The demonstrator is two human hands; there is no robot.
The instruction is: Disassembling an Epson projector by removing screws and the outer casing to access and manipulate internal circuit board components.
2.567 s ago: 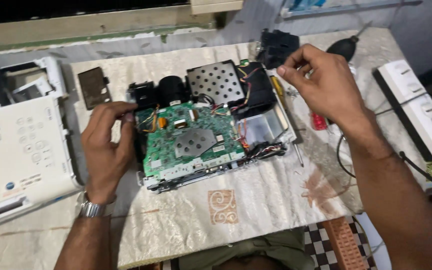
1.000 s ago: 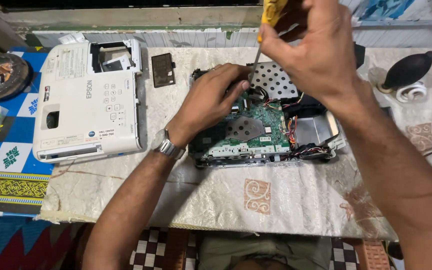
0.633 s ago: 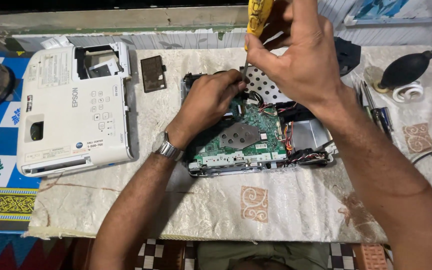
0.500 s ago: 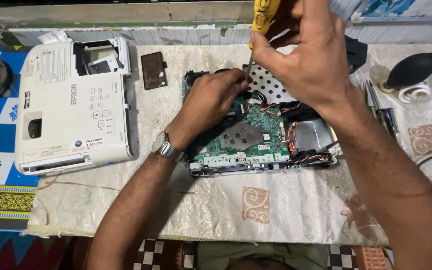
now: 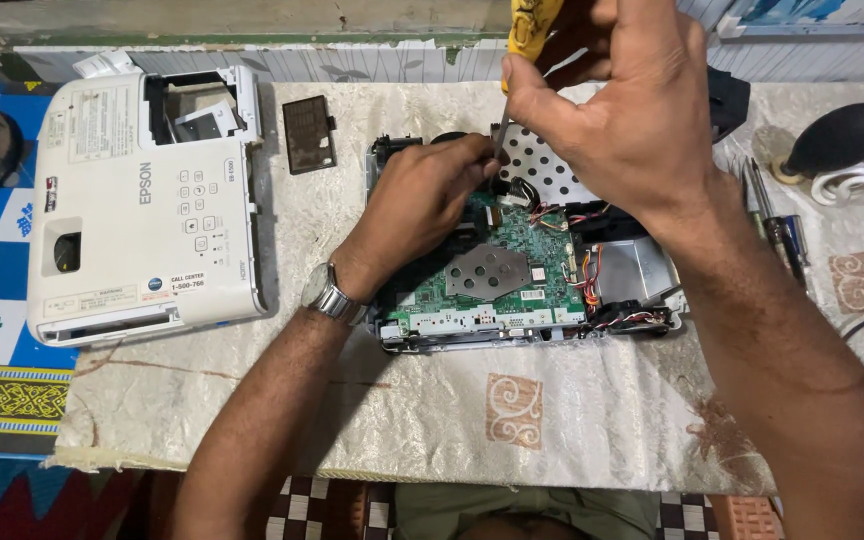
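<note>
Head view, noted from my remote station: pale cloth [image 5: 572, 420] with a crinkled sheen and printed scroll motifs covers the table. On it at left I see a white plastic projector cover [image 5: 142, 210], smooth, boxy, with a cut-out hole on top. At centre lies the opened projector chassis [image 5: 527, 275]: green circuit board, grey metal shield plate, perforated metal panel, coloured wires. Left hand [image 5: 422, 200] rests on the chassis's upper left, fingers curled down, hiding what is beneath. Right hand [image 5: 627, 110] is closed around a yellow-handled screwdriver [image 5: 524, 40], its handle cut off by the top edge; the thin shaft descends to the board, tip hidden by the left fingers. Small dark rectangular cover [image 5: 309, 133] lies between the two housings.
</note>
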